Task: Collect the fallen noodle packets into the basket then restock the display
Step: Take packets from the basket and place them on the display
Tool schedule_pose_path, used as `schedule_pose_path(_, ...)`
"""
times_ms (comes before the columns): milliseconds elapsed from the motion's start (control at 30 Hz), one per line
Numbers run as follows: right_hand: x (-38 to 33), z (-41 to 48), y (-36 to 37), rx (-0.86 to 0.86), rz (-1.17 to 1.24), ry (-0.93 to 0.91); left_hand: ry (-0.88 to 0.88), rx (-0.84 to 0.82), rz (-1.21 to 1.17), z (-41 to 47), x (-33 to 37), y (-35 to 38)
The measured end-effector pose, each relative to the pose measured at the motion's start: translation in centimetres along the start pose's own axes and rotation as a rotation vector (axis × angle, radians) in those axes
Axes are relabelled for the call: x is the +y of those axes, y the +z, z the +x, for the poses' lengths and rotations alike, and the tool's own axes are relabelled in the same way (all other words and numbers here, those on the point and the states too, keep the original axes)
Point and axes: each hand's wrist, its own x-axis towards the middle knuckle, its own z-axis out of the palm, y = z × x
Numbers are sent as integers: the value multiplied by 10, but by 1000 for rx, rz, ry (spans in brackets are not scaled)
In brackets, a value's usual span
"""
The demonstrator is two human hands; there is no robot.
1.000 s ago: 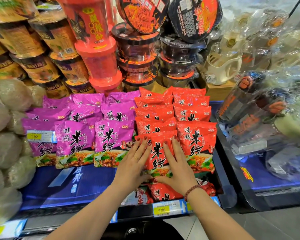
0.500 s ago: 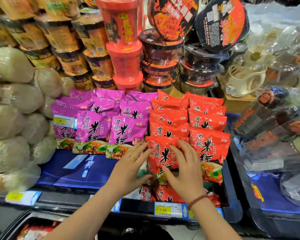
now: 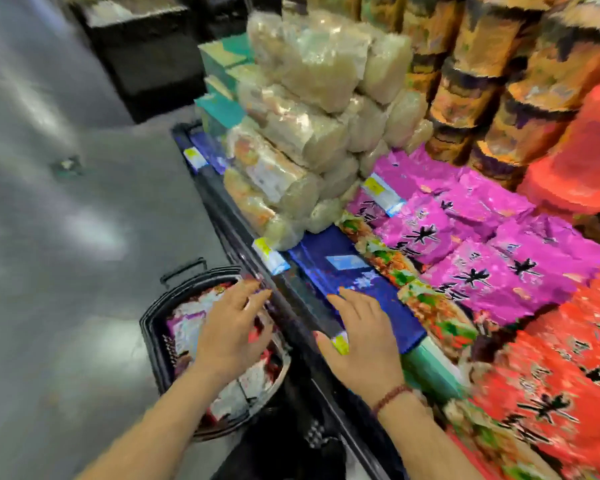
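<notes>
My left hand [image 3: 231, 336] hangs with fingers spread over the black basket [image 3: 153, 320] at lower left of the frame, holding nothing. Packets [image 3: 187, 327] lie inside the basket. My right hand [image 3: 364, 337] is spread flat at lower centre, over the shelf edge [image 3: 302, 303], empty. Purple packets [image 3: 471, 271] and red packets [image 3: 561, 372] fill the right.

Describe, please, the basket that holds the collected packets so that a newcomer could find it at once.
Start at the long display shelf with pink and red packets. On the grey floor against its front edge sits the black basket, under the left hand. It alone stands on the floor, with loose packets inside.
</notes>
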Motion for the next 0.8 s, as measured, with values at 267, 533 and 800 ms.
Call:
schedule_pose_path(267, -85, 40, 80, -293, 29, -233, -509, -136, 141, -107, -109, -58)
schedule_pose_path(533, -142, 66, 159, -522, 25, -213, -731, -185, 94, -159, -187, -82)
schedule_pose_path(800, -152, 90, 250, -735, 123, -71, -942, -188, -51, -195, -240, -28)
